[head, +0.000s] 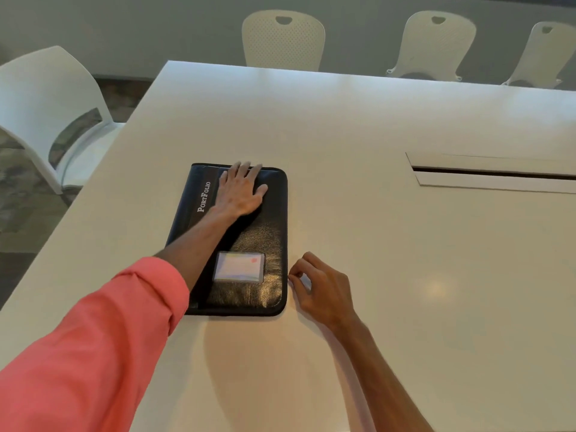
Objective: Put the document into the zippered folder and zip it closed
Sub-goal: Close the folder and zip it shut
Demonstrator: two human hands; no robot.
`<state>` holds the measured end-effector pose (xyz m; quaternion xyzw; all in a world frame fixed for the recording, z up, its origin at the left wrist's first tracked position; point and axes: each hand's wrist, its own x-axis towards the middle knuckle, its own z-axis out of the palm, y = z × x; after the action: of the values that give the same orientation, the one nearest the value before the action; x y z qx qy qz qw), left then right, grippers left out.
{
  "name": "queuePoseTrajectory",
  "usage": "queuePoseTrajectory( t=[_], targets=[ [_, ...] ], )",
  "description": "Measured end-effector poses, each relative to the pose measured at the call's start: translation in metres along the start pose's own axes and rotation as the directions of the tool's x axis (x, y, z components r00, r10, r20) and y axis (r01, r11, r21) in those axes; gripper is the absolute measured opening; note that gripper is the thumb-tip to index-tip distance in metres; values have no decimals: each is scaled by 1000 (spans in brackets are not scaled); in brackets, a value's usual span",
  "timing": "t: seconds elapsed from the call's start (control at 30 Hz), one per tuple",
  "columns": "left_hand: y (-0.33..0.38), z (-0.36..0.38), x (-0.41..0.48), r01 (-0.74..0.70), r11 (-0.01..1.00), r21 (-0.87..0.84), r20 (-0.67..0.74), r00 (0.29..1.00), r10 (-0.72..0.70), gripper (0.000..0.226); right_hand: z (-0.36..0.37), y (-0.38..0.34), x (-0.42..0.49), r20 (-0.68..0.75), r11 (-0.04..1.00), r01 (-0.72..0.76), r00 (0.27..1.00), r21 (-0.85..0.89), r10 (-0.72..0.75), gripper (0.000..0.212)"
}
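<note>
A black zippered folder [249, 238] marked "PortFolio" lies flat and closed on the white table [374, 244]. A clear card window [238, 267] sits on its near half. My left hand [240, 190] presses flat on the folder's far half, fingers straight. My right hand [321, 286] is at the folder's right edge, thumb and forefinger pinching the zipper pull [289, 277] on its near part. No document is visible.
A long cable slot [492, 174] is cut into the table at the right. White chairs stand along the far edge [283, 39] and at the left [46, 98]. The table's left edge runs diagonally near the folder.
</note>
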<state>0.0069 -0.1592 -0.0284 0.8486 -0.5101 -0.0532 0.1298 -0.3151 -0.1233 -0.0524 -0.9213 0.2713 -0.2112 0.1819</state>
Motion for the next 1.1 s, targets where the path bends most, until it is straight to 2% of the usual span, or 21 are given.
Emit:
queuePoseTrajectory(
  t=[0.17,0.4,0.73,0.9,1.1],
  targets=[
    [-3,10,36,-19,1000,-24,94,995,21,69,3,-6,-5,-35,999,-19,999,27,20,10],
    [-2,26,41,-7,996,-94,-51,999,2,56,3,-10,4,-129,988,-138,983,-65,129,7],
    [-6,30,43,-25,992,-123,-100,995,12,53,-7,-3,-21,-3,996,-75,997,41,75,10],
    [-4,29,37,-34,991,-130,-81,996,24,54,-5,-6,-10,-57,992,-115,992,-46,112,9],
    [-7,26,24,-30,991,-134,-68,997,21,55,-3,-5,-9,-70,994,-79,995,-81,73,11]
  ],
)
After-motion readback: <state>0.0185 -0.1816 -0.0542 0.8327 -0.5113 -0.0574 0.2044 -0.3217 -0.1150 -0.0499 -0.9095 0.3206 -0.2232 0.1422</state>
